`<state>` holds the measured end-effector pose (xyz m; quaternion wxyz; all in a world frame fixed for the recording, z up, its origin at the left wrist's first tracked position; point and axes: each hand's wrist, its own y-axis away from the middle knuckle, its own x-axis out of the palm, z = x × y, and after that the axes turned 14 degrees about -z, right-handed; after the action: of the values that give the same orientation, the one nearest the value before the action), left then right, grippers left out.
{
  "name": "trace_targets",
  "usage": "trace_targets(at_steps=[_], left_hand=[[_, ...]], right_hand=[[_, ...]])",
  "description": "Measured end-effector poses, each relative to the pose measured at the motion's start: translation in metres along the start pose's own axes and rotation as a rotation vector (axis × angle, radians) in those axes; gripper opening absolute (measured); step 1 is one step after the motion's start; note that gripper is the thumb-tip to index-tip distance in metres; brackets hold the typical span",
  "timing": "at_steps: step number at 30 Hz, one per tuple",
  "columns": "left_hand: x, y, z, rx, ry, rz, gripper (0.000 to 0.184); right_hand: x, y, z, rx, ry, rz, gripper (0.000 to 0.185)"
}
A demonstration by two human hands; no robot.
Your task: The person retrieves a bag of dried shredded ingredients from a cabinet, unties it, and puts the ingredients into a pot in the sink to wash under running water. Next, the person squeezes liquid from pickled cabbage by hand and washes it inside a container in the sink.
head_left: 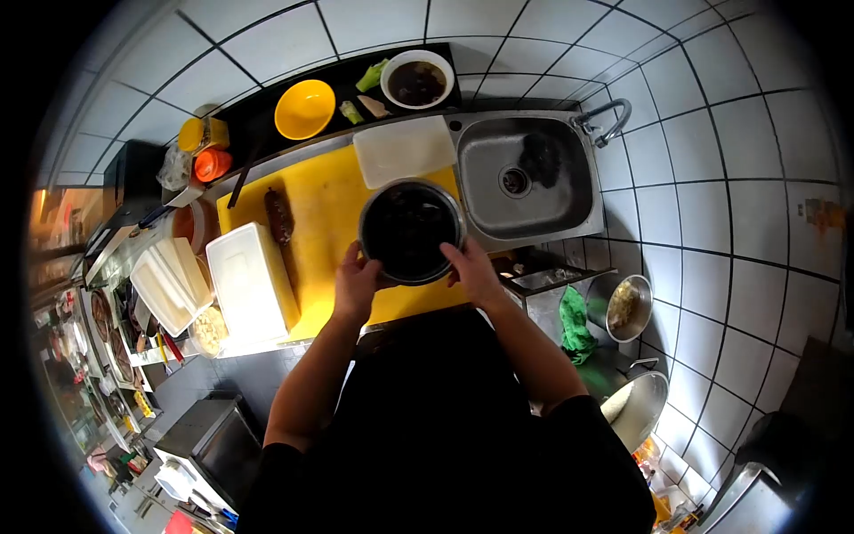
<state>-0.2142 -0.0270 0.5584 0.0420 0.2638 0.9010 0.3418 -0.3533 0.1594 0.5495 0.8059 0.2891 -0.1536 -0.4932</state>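
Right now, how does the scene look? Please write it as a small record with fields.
Left hand: grips the metal bowl at its left side
Right hand: grips the opposite side
Bowl contents: dark, details unclear
Work surface: yellow board; bowl over it, contact unclear
Toward the left: white box, dark brown item
Sink: right of the board, dark clump inside
Behind: yellow bowl, white bowl of dark liquid

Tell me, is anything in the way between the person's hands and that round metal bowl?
Nothing visible is. The left hand and right hand both hold the metal bowl, one at each side of its near edge, thumbs at the rim.
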Motion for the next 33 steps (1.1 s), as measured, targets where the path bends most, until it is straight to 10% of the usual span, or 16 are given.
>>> trace_targets(at_steps=[9,21,28,31,33], left_hand=[[0.068,0.024,-0.007,0.303,-0.377,0.138,0.064],[-0.032,0.078,0.034,-0.141,-0.116,-0.422,0.049],[-0.01,0.086,0.039,-0.152,-0.159,-0.363,0.045],[0.002,0.083,0.034,-0.143,-0.156,-0.331,0.046],[0.003,0.081,0.035,-0.12,-0.197,-0.306,0.047]], right_hand=[[-0.119,-0.07,-0.015,-0.033,-0.254,-0.518,0.022],[-0.149,-0.295,-0.092,0.425,-0.522,-0.637,0.022],[-0.136,-0.327,-0.12,0.42,-0.905,-0.708,0.031],[-0.159,-0.362,-0.188,0.208,-0.569,-0.571,0.037],[-0.158,-0.324,-0.133,0.392,-0.974,-0.692,0.039]])
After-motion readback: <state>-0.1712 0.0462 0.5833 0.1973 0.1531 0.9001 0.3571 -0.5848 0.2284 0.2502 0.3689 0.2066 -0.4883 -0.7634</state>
